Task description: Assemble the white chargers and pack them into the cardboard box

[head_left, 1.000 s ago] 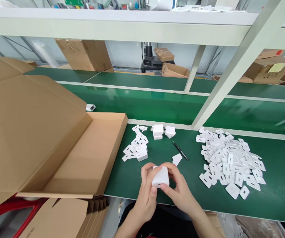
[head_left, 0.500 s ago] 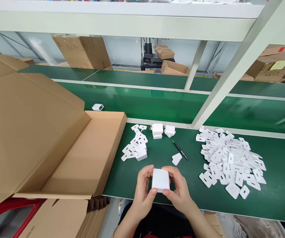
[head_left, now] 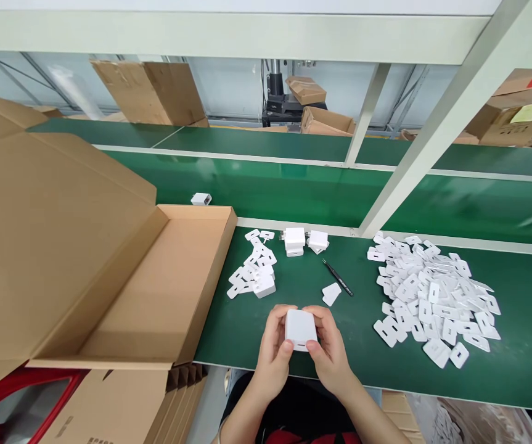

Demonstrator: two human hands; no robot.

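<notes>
A white charger [head_left: 301, 327] with a small dark port slot on its near face is held between both hands, just above the table's front edge. My left hand [head_left: 272, 353] grips its left side, with the thumb at the near corner. On the right side my right hand [head_left: 331, 350] does the same, fingers curled round behind. Beyond the hands lie a few small white plates [head_left: 331, 293] and a black pair of tweezers [head_left: 338, 277]. More white chargers [head_left: 294, 239] stand farther back, and another charger [head_left: 264, 285] sits by scattered slotted plates [head_left: 249, 271].
A large heap of white slotted plates [head_left: 436, 302] covers the right of the green table [head_left: 349, 370]. An open cardboard box [head_left: 205, 296] stands at left. Behind is a green conveyor [head_left: 270, 191] carrying one charger [head_left: 201, 198]. A slanted metal post [head_left: 413, 166] rises at the back right.
The held charger has tilted so that its slotted near face shows. The charger on the conveyor has moved right. My view has shifted slightly downward.
</notes>
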